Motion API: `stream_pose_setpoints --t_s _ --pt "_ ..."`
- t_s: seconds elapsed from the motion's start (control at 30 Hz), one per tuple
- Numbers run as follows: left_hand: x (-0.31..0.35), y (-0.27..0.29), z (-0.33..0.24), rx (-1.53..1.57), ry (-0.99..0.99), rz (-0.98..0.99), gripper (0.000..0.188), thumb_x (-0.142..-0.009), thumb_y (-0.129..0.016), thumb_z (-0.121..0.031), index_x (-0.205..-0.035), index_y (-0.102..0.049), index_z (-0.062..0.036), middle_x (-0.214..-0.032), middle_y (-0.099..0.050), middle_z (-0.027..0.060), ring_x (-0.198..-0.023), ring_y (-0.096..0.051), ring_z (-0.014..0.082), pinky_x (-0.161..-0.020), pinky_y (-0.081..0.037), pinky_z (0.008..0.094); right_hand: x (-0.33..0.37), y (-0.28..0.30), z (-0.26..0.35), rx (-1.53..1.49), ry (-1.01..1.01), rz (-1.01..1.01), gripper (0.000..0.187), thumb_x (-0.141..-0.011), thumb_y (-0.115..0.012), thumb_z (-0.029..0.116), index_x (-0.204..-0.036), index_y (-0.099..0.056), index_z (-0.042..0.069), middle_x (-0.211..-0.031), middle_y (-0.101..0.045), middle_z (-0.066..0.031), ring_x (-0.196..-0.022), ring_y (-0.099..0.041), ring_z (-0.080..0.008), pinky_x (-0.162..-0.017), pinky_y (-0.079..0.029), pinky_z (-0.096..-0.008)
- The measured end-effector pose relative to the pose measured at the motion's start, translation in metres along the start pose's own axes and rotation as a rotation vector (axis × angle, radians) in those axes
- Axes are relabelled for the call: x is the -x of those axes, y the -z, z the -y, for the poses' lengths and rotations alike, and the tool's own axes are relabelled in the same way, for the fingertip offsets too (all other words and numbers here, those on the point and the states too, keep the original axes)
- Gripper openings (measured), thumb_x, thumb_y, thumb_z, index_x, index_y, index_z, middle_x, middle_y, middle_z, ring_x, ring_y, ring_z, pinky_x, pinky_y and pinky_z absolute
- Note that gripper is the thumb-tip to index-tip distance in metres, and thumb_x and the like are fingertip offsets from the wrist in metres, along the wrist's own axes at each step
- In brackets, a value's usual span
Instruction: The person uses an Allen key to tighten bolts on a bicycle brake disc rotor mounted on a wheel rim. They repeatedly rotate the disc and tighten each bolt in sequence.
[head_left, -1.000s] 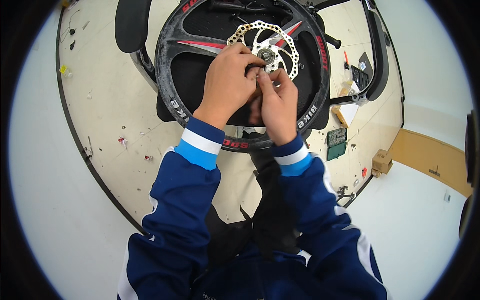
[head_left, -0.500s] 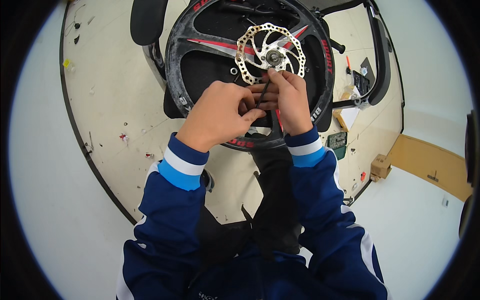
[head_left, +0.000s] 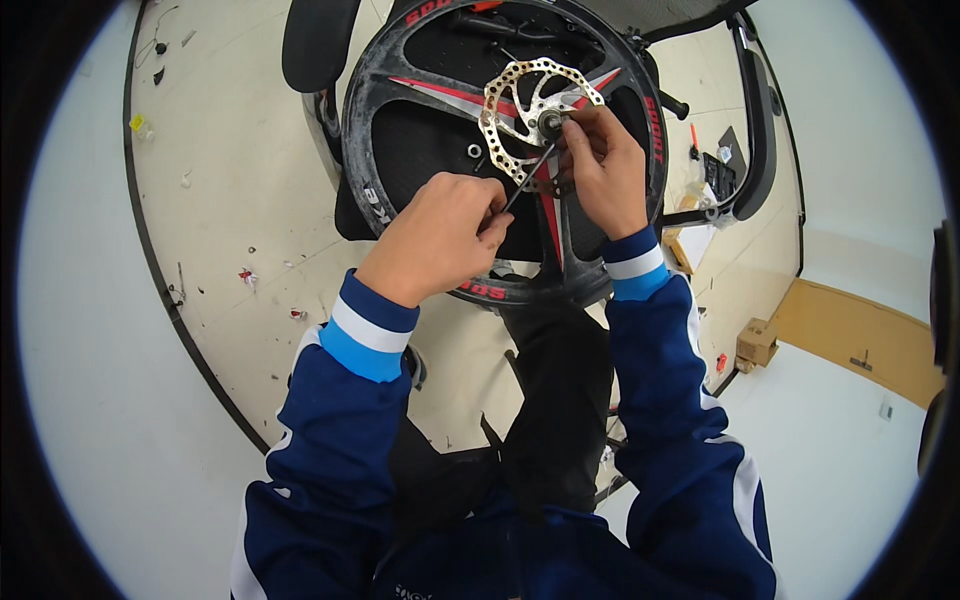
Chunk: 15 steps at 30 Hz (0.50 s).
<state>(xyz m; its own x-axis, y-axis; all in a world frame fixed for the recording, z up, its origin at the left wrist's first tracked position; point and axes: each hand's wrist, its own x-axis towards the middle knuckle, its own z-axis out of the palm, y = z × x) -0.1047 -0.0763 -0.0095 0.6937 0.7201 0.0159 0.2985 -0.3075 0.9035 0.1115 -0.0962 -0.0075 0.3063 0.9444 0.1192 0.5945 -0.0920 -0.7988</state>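
A black bicycle wheel [head_left: 360, 130] with broad spokes marked in red and white lies flat on a black chair. A drilled metal disc brake rotor [head_left: 494, 135] is fixed around its hub [head_left: 549, 124]. My left hand [head_left: 440, 235] is closed around a thin dark rod-shaped tool [head_left: 527, 184], which slants up to the hub. My right hand [head_left: 608, 165] has its thumb and forefinger bent together at the hub's right side, close to the tool's tip; what they pinch, if anything, is hidden. A small metal nut [head_left: 474, 151] lies left of the rotor.
Black chair armrests stand at the left [head_left: 318, 45] and right [head_left: 762, 165] of the wheel. A cardboard box [head_left: 757, 342] sits on the floor at the right, near a brown door [head_left: 850, 335]. A black tool case [head_left: 718, 178] and small scattered parts lie on the floor.
My right hand has moved right and up to the hub, away from my left hand. The left hand keeps the tool, whose upper end now points at the hub. The view has shifted slightly.
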Motion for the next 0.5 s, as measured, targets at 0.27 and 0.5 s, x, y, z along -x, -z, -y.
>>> stream_pose_setpoints --t_s 0.27,0.5 --pt "-0.003 0.007 -0.001 -0.14 -0.101 -0.045 0.036 -0.081 -0.067 0.003 -0.116 -0.066 0.004 -0.081 -0.065 0.0204 -0.068 -0.063 0.0345 -0.063 -0.05 0.0386 0.008 -0.024 -0.002 0.157 0.096 -0.184 0.015 -0.098 -0.061 0.019 -0.097 -0.062 0.004 -0.08 -0.067 -0.0169 -0.073 -0.066 -0.036 -0.066 -0.051 -0.0397" --pt "-0.012 0.029 0.006 -0.428 -0.283 0.139 0.047 -0.082 -0.059 0.008 -0.128 -0.061 0.0023 -0.09 -0.059 0.0149 -0.085 -0.061 0.0326 -0.074 -0.052 0.0411 0.01 -0.036 -0.008 0.172 0.139 -0.269 0.012 -0.098 -0.062 0.017 -0.094 -0.061 0.006 -0.079 -0.066 -0.0166 -0.073 -0.065 -0.0387 -0.063 -0.05 -0.0423"
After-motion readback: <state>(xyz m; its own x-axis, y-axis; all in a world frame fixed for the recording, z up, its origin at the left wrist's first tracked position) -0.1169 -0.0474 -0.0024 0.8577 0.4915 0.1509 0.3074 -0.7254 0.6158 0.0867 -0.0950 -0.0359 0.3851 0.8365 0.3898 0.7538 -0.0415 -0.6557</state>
